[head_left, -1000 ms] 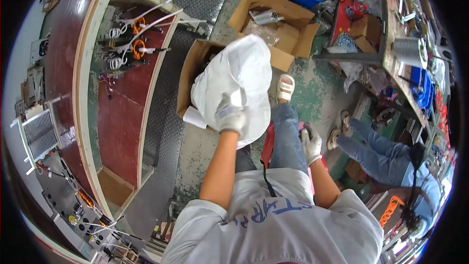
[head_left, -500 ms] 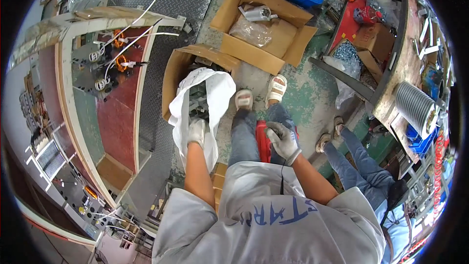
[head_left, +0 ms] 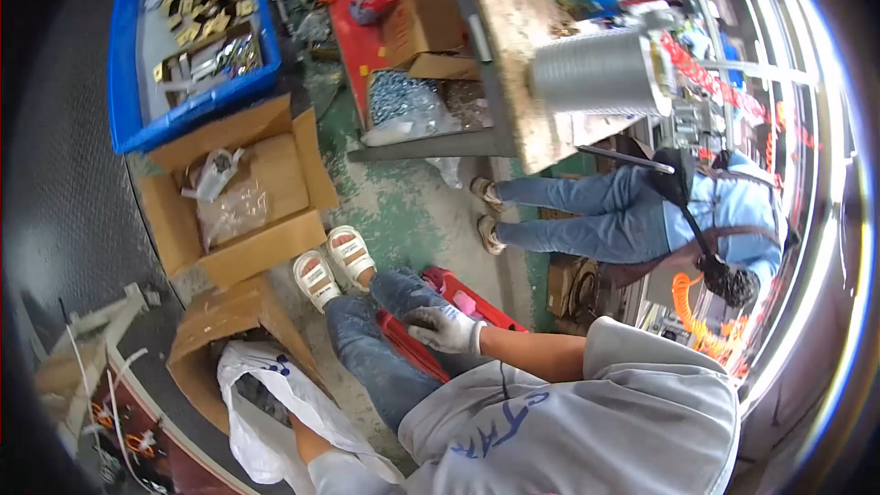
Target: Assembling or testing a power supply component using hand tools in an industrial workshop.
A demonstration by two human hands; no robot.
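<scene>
- White soft bag (head_left: 246,440): partly inside brown cardboard box (head_left: 215,319).
- Left hand: hidden inside the bag; we cannot tell its fingers' state.
- White-gloved right hand (head_left: 446,328): near our blue denim trousers (head_left: 371,353), fingers slack, loosely curled.

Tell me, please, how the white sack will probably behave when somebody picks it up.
The white sack would probably sag, as its mouth hangs in loose folds. The dark contents might shift or spill if it tips, since the mouth gapes open.
</scene>
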